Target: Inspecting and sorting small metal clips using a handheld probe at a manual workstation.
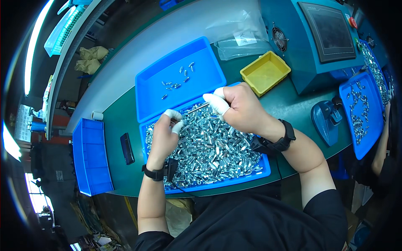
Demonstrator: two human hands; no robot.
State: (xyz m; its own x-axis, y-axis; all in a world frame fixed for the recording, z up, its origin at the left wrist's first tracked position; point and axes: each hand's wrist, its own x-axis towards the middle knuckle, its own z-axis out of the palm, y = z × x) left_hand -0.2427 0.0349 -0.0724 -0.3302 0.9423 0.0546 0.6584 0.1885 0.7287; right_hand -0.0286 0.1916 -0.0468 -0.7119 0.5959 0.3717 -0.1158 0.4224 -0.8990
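Metal parts mostly in near blue tray, few in far blue tray, so prob. lots left; R hand clamped on thin metal rod, can't tell if L hand grips too.

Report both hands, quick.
Left hand: partly curled; whether it holds anything cannot be told.
Right hand: closed, holding a thin metal rod.

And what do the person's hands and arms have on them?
The left hand and right hand both wear white finger covers on some fingertips. Each wrist has a black strap with a chunky black box on it. A thin dark cable shows near the left one. The forearms are bare, and the short sleeves are black.
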